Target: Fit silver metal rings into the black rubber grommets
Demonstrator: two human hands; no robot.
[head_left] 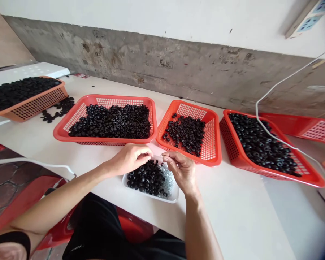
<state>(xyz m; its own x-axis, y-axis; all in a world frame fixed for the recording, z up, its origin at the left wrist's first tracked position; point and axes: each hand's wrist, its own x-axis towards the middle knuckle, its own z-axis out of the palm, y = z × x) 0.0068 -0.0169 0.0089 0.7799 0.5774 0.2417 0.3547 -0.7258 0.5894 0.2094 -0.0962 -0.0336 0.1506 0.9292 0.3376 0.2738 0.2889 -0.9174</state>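
Note:
My left hand (130, 157) is closed in a pinch above the back edge of a small translucent white tray (176, 198). Facing it, my right hand (182, 170) pinches with thumb and forefinger over the tray's right side; something tiny and pale may sit at its fingertips, too small to name. The two hands are slightly apart. Black round parts with holes (146, 178) fill the tray's left and middle, while small clear, glassy balls (168, 180) lie along its right side.
Behind the tray stand a wide red basket (105, 139) and a smaller red basket (215, 144), both with black parts. Another full red basket (233, 153) is at right, crossed by a white cable (257, 104). An orange basket (40, 103) stands far left, near loose black pieces (61, 107).

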